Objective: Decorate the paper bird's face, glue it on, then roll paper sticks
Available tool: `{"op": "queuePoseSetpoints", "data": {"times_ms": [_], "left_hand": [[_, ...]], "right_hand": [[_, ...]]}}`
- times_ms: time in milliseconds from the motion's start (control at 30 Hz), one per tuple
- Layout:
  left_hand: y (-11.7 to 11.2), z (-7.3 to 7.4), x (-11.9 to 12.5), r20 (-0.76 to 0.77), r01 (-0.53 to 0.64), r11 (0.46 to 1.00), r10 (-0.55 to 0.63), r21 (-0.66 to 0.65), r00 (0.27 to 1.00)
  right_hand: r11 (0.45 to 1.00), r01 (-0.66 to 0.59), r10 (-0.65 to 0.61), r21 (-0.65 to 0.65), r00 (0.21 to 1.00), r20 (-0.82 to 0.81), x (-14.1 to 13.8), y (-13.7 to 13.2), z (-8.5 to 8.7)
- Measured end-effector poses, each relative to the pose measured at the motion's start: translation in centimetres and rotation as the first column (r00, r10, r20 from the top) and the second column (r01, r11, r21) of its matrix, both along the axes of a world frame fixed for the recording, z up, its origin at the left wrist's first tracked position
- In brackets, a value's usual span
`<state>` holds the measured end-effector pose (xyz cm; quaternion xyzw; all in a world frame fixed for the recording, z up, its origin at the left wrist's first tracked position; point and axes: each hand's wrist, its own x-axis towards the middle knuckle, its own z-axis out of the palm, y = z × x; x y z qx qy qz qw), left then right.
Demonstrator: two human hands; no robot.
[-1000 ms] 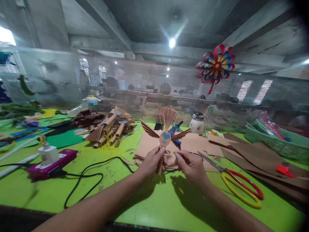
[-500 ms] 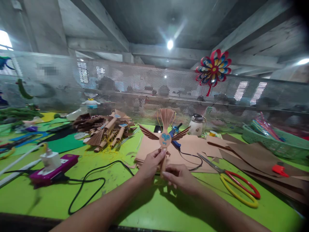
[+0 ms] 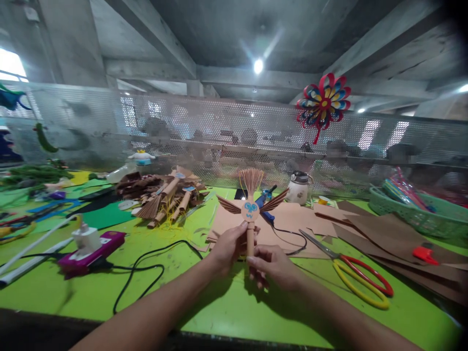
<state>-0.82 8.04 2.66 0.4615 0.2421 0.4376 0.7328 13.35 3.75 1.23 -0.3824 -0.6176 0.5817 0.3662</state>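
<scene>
Upright between my hands is a brown paper figure (image 3: pixel 250 211), with a round face drawn in blue, a pleated fan on top, two pleated wings and a rolled paper tube for a body. My left hand (image 3: pixel 231 247) grips the tube just below the face. Lower down, my right hand (image 3: pixel 272 265) pinches the tube's bottom end between thumb and fingers. Behind the figure lie sheets of tan paper (image 3: pixel 292 219) and a blue glue gun (image 3: pixel 268 216), partly hidden by a wing.
Scissors (image 3: pixel 360 280) with red and yellow handles lie at right, near brown paper sheets (image 3: pixel 383 239) and a green basket (image 3: pixel 402 219). A purple power strip (image 3: pixel 91 253) with a black cord sits left. Similar paper figures (image 3: pixel 171 195) are heaped behind it. A white jar (image 3: pixel 298 187) stands at back.
The figure's top has dropped slightly, and more of its tube shows below the face. Both hands keep hold of it. The view has shifted a little.
</scene>
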Motion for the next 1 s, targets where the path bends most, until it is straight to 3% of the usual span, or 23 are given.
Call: {"op": "queuePoseSetpoints", "data": {"times_ms": [300,567,767,867,1000], "left_hand": [[-0.4,0.8,-0.1,-0.030,-0.026,0.996,0.029,0.080,0.999],[-0.1,0.2,0.1,-0.136,-0.071,0.995,0.079,0.064,0.988],[0.6,0.1,-0.2,-0.111,-0.046,0.993,0.058,0.110,0.992],[0.5,0.8,-0.3,-0.125,-0.073,0.989,0.089,0.127,0.988],[-0.2,2.1,-0.4,-0.134,-0.124,0.981,0.144,0.148,0.981]], "right_hand": [[0.997,0.052,-0.053,0.051,0.998,0.018,0.5,0.4,-0.1],[0.997,0.068,-0.070,0.040,0.997,0.043,0.3,0.4,-0.4],[0.977,0.165,-0.168,0.136,0.986,0.012,0.4,0.9,-0.4],[0.989,0.086,-0.074,0.117,0.992,-0.104,0.4,0.7,0.3],[0.983,-0.179,0.167,-0.040,0.963,-0.212,0.2,-0.1,0.5]]}}
